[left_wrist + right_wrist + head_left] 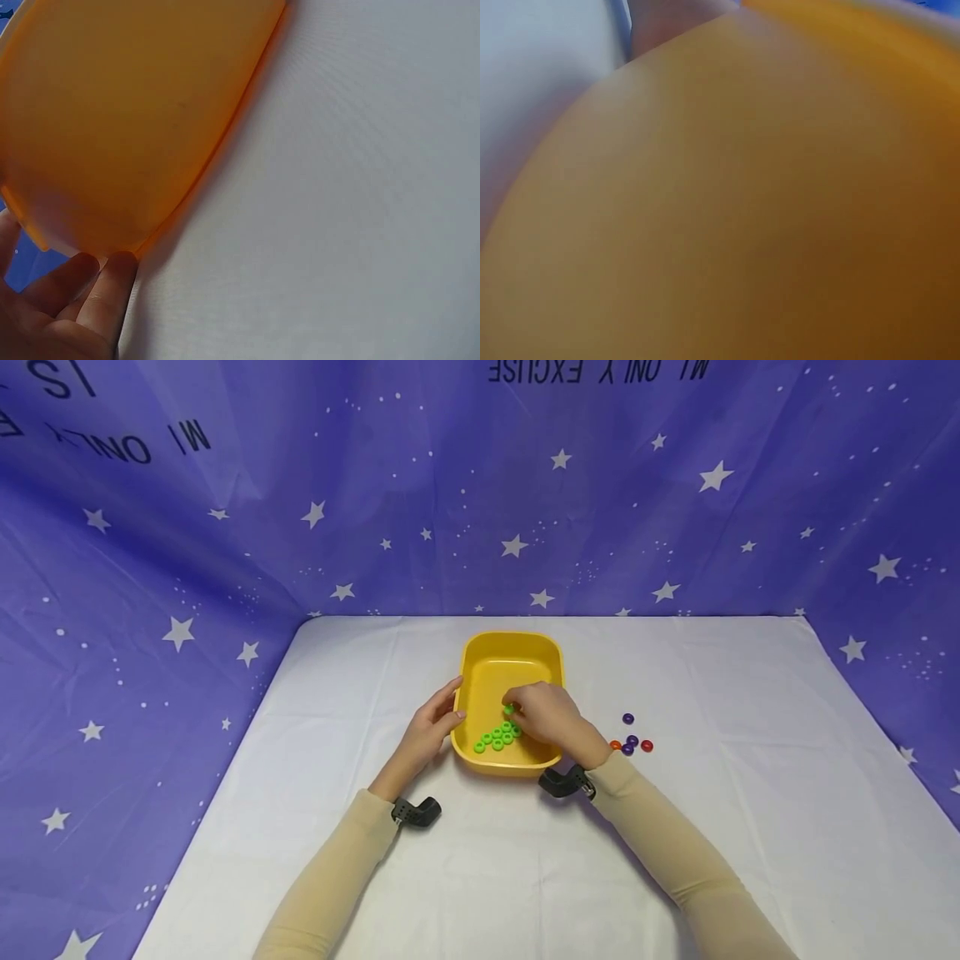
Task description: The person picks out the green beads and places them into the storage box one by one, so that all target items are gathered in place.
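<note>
A yellow rectangular tub with rounded corners stands on the white cloth. Several green beads, small and ring-shaped, lie together on its floor towards the near side. Reaching over the tub's right wall, my right hand pinches a green bead between thumb and fingers, above the others. My left hand rests against the tub's left wall with fairly straight fingers. In the left wrist view, fingertips touch the tub's outer side. The tub's wall fills most of the right wrist view and hides that hand's fingers.
Right of the tub lie several loose beads: purple beads, a red bead and an orange bead partly behind the right wrist. A purple star-print curtain surrounds the white-covered table at the back and sides.
</note>
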Motion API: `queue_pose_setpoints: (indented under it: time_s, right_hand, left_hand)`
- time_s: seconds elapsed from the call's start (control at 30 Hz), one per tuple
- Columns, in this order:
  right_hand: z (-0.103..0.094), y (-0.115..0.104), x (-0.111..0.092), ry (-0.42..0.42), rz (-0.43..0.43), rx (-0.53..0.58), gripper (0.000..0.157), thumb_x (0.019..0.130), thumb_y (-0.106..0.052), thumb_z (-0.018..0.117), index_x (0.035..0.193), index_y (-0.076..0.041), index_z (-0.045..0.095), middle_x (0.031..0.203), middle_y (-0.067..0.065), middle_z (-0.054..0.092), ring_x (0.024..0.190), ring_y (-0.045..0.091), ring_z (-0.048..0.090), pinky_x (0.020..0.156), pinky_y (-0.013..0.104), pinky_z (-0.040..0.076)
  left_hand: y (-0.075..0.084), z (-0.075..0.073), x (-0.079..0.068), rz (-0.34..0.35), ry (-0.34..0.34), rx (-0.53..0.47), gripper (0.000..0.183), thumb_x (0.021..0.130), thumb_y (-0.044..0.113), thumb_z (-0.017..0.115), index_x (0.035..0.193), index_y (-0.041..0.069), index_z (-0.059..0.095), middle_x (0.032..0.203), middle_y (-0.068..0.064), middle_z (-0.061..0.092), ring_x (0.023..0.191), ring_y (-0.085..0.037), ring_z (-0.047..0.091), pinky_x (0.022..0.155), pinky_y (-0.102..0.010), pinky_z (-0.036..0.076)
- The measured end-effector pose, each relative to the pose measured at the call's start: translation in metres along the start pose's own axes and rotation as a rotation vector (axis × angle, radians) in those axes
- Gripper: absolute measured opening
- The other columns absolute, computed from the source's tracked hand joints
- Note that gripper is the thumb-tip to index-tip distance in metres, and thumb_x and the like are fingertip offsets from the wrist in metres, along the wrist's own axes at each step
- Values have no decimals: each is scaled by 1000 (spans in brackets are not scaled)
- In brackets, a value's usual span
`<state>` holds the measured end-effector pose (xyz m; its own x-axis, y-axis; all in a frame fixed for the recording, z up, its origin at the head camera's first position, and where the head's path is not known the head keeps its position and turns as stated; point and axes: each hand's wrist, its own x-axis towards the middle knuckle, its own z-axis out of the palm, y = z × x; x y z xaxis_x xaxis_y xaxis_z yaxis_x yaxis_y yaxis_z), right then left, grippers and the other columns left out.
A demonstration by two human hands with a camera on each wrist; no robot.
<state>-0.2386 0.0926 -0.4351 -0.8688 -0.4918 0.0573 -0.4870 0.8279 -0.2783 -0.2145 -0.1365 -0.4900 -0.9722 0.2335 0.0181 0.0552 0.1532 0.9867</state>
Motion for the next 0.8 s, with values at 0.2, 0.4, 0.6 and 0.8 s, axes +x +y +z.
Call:
queue_pose_setpoints:
  time_s: [0.2, 0.4, 0.6, 0.8]
  right_hand:
    - [2, 2, 1, -11, 5, -28, 19, 94, -18, 71, 110, -11, 78, 93, 2, 76, 73, 16, 61, 67, 28, 52]
    - [3, 3, 1, -6, -7, -50, 19, 93, -19, 72, 109, -11, 78, 88, 1, 75, 70, 15, 60, 64, 28, 51]
    - [3, 2, 0, -31, -7, -64, 23, 94, -17, 69, 114, -13, 78, 93, 1, 77, 69, 15, 59, 63, 25, 49]
    - [1, -1, -1, -55, -6, -66, 24, 95, -12, 65, 114, -15, 79, 96, 1, 77, 69, 15, 56, 61, 22, 45]
  left_hand:
    - [-1, 1, 1, -8, 4, -8, 61, 101, 15, 57, 158, 22, 39, 163, -14, 40, 147, -35, 45, 117, -48, 45]
    - [0, 0, 1, 0, -8, -13, 61, 101, 15, 56, 159, 21, 38, 163, -14, 39, 147, -35, 45, 115, -50, 45]
    - [-2, 0, 2, -8, -10, -27, 60, 102, 15, 56, 159, 22, 38, 164, -15, 38, 147, -35, 43, 115, -51, 45]
    - [-1, -1, 1, -3, -12, -22, 61, 102, 15, 56, 159, 20, 37, 164, -16, 37, 148, -36, 43, 116, -50, 44]
